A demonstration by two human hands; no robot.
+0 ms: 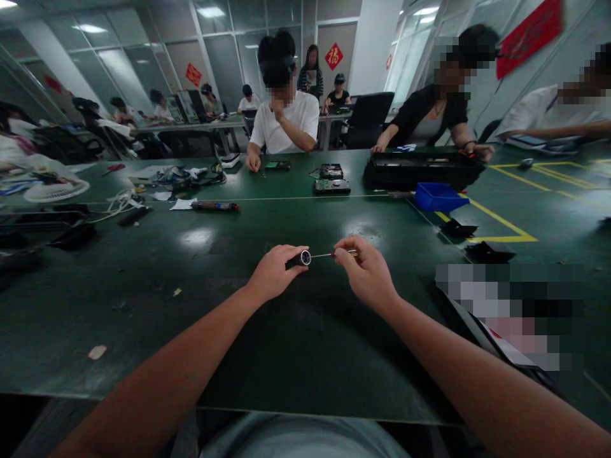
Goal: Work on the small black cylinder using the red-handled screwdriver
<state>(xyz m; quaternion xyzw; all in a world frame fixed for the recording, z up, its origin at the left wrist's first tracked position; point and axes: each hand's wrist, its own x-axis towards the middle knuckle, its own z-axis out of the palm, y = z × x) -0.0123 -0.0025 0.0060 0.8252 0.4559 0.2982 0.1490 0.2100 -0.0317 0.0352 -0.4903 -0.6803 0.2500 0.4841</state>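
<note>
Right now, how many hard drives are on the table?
2, side by side past the hands: one drive farther back, another drive just in front of it. More may hide in the clutter at the table's left end.

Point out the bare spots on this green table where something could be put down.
Bare mat lies left of the left hand, up to the black bar. More lies beyond both hands, before the soldering pen and hard drives. Right of the right hand, room is tight by the black covers. The far left, with cables, is crowded.
</note>
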